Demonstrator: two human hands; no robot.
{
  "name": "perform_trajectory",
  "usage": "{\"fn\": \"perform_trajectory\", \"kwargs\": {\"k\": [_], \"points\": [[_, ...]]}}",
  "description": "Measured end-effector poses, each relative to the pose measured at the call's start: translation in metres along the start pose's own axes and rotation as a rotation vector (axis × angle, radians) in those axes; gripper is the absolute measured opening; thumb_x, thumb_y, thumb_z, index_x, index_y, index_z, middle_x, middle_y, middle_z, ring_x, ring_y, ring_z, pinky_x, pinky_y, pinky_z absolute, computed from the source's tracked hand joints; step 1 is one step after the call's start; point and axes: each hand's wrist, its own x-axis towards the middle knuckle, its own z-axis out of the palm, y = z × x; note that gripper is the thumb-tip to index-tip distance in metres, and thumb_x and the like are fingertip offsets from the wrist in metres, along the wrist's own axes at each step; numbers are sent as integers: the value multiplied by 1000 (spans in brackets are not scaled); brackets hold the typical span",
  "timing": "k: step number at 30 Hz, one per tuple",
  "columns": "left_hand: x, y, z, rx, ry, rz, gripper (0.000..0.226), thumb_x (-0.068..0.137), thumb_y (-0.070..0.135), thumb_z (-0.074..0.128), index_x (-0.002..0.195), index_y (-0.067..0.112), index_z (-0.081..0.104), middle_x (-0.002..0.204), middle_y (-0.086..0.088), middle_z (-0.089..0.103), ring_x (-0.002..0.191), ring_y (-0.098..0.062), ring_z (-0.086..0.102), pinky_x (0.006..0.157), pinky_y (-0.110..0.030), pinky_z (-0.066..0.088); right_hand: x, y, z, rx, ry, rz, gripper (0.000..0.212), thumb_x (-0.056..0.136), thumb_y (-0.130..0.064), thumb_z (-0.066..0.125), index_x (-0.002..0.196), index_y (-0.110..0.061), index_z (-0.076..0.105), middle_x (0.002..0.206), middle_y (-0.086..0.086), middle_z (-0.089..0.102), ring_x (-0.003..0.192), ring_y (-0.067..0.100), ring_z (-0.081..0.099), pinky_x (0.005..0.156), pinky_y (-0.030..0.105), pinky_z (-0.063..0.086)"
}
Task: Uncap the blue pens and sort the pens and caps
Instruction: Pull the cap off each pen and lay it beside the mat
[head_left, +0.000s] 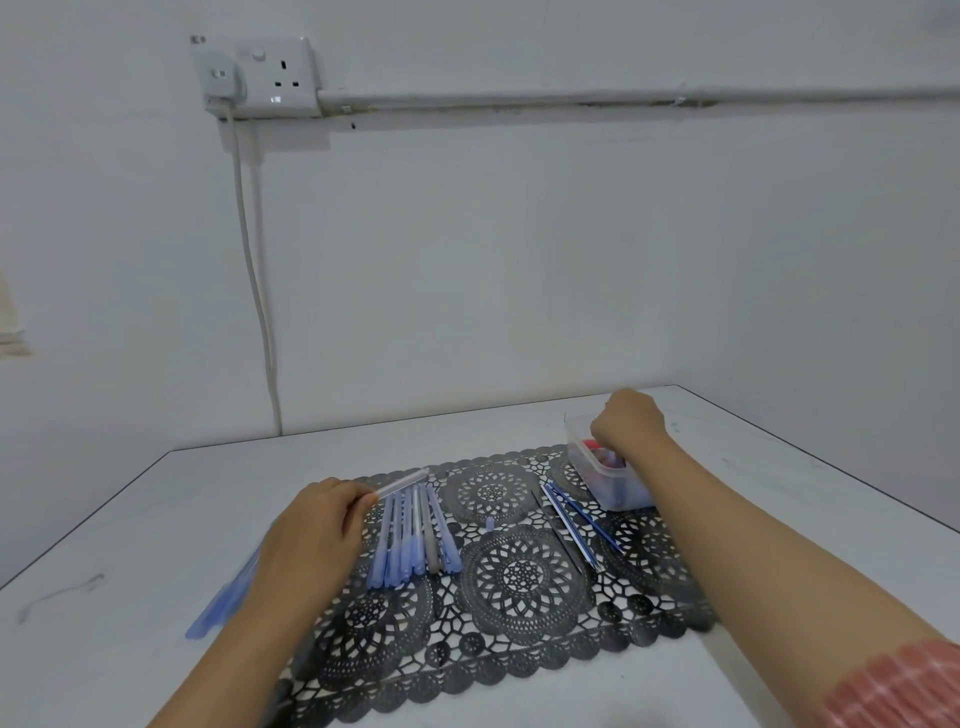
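My left hand (311, 530) grips a clear pen barrel (402, 482) that points up and to the right over the black lace mat (519, 571). Just right of that hand lies a row of several capped blue pens (410, 540). A lone blue cap (490, 523) rests on the mat's middle. More blue pens (223, 603) lie blurred on the table behind my left forearm. Thin pen refills (576, 525) lie slanted at the right. My right hand (628, 421) hangs fingers-down over a clear plastic tub (608, 483); what its fingers hold is hidden.
The tub holds something red (592, 446) and other small items. The white table (130, 545) meets the wall at the back and right. A wall socket (260, 75) with a cable (257, 291) hangs down to the table's back edge.
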Motion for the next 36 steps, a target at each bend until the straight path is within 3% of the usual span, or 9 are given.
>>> {"fn": "perform_trajectory", "kwargs": {"k": [4, 6, 9, 12, 16, 20, 25, 28, 36], "points": [[1, 0, 0, -7, -6, -5, 23, 94, 27, 48, 104, 19, 67, 81, 15, 52, 80, -7, 49, 69, -23, 37, -11, -9, -11, 257, 42, -113, 20, 82, 4, 50, 77, -3, 67, 74, 6, 61, 61, 18, 53, 46, 20, 38], [0, 0, 0, -2, -8, 2, 22, 94, 27, 48, 103, 20, 67, 80, 16, 52, 79, -7, 49, 68, -23, 38, -21, -13, -13, 328, 66, -250, 28, 83, 6, 51, 96, -8, 72, 92, 9, 67, 69, 17, 54, 62, 22, 46], [0, -2, 1, -3, -15, -1, 21, 94, 27, 48, 102, 21, 67, 80, 17, 51, 79, -7, 49, 68, -23, 37, -40, -19, -12, 254, 93, -467, 20, 87, -8, 61, 104, -11, 70, 94, 7, 66, 79, 17, 56, 78, 26, 45], [0, -1, 3, -14, -9, -1, 21, 94, 26, 49, 102, 20, 67, 81, 17, 52, 80, -7, 49, 69, -23, 37, -57, -20, 5, 139, 236, -658, 17, 88, -16, 62, 101, -10, 71, 91, 7, 56, 82, 23, 55, 68, 30, 41], [-3, 3, 3, -59, -22, 10, 18, 93, 27, 50, 99, 23, 67, 84, 15, 57, 83, -8, 54, 73, -26, 44, -64, -10, 36, 110, 407, -914, 10, 70, 1, 76, 77, -3, 70, 81, 8, 55, 65, 22, 57, 49, 27, 45], [-6, 7, 4, -96, -53, 66, 18, 92, 30, 51, 98, 24, 68, 86, 16, 61, 83, -4, 54, 78, -28, 48, -63, -5, 49, 13, 316, -994, 47, 52, 11, 78, 93, -11, 69, 84, 3, 63, 70, 19, 63, 50, 28, 53], [-5, 10, 2, -107, -34, 86, 18, 92, 31, 52, 94, 25, 68, 82, 17, 62, 80, -2, 55, 79, -32, 48, -73, -8, 46, -20, 322, -1077, 91, 40, 21, 70, 120, -20, 61, 75, 0, 63, 58, 18, 55, 50, 22, 39], [-6, 9, 2, -107, -37, 85, 18, 92, 31, 52, 94, 24, 69, 83, 15, 63, 80, -5, 56, 80, -34, 48, -82, -11, 44, -76, 391, -1114, 95, 31, 17, 73, 116, -24, 65, 72, -4, 63, 57, 13, 55, 52, 20, 37], [-8, 13, 2, -114, -46, 96, 18, 92, 32, 52, 95, 25, 68, 80, 15, 62, 78, -1, 54, 77, -30, 48, -87, -12, 53, -11, 385, -1112, 84, 44, 16, 76, 115, -28, 66, 73, -3, 63, 61, 14, 55, 57, 27, 46]]}}
